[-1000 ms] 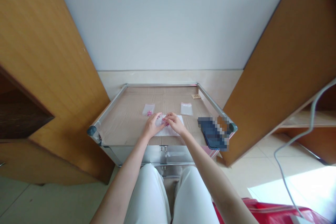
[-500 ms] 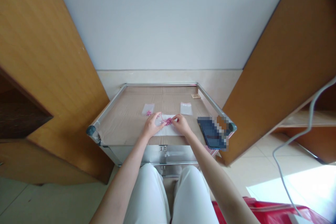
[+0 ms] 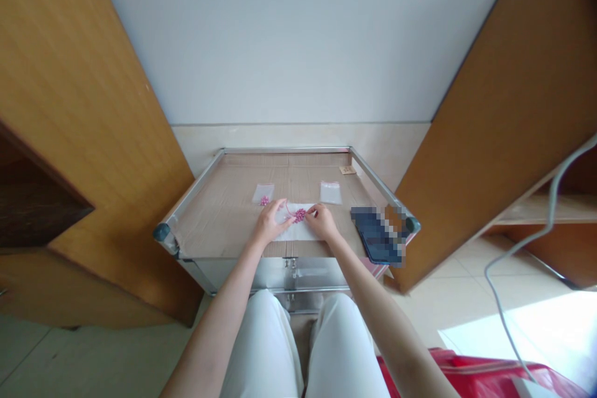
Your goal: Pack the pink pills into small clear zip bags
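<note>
Below the forearms, two knees in white trousers (image 3: 261, 354) stood close to a metal-framed stand (image 3: 205, 224) topped with brown board. On it lay a white sheet (image 3: 296, 234), and over that, between the hands, a pink bead cluster (image 3: 299, 216). The left hand (image 3: 270, 222) was spread, thumb and fingers parted, thumb tip at the cluster's left edge; a thin pink cord (image 3: 288, 209) curved beside it. The right hand (image 3: 323, 222) pinched the cluster's right end. A dark, partly pixelated flat object (image 3: 375, 239) lay to the right. Farther back were two small clear bags, the left one (image 3: 265, 190) with pink beads (image 3: 264, 201) at its near edge, the right one (image 3: 330, 194) flat, then a small tan card (image 3: 347, 170).
</note>
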`<state>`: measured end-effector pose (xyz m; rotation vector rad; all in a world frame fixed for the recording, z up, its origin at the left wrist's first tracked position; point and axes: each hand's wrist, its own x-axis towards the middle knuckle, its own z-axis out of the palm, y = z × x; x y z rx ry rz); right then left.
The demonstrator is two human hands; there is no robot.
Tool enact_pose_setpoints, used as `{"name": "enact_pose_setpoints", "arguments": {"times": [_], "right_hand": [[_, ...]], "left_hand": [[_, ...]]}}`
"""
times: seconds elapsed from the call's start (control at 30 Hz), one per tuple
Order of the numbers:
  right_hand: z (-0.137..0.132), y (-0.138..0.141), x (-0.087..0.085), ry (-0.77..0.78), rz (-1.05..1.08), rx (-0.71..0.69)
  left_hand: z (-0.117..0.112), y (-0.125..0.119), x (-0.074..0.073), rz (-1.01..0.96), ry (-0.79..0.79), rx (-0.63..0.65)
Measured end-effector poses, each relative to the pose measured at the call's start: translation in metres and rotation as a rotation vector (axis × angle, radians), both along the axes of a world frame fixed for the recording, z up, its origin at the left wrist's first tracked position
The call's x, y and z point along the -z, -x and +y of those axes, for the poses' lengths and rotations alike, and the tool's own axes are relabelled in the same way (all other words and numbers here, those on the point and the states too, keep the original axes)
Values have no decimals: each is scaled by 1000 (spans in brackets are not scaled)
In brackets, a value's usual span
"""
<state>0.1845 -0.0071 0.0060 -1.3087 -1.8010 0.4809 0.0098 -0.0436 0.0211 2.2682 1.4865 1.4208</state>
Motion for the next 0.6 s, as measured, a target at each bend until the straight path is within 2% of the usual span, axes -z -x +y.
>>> {"name": "enact_pose_setpoints", "arguments": {"times": [0.2,0.3,0.4,0.5,0.6], "right_hand": [[-5,16,-25,12,211,-99],[-7,24,-34,12,193,-216],[-4,25,-35,21,181,-293],[2,18,-30,11,185,-247],[10,7,-21,-1,146,-94]], "left_hand": [[1,0,1,7,16,-9],[2,-1,1,9,11,-4],[2,-1,1,5,3,-8],[1,-1,1,1,1,-18],[1,0,2,-1,-3,-21]]}}
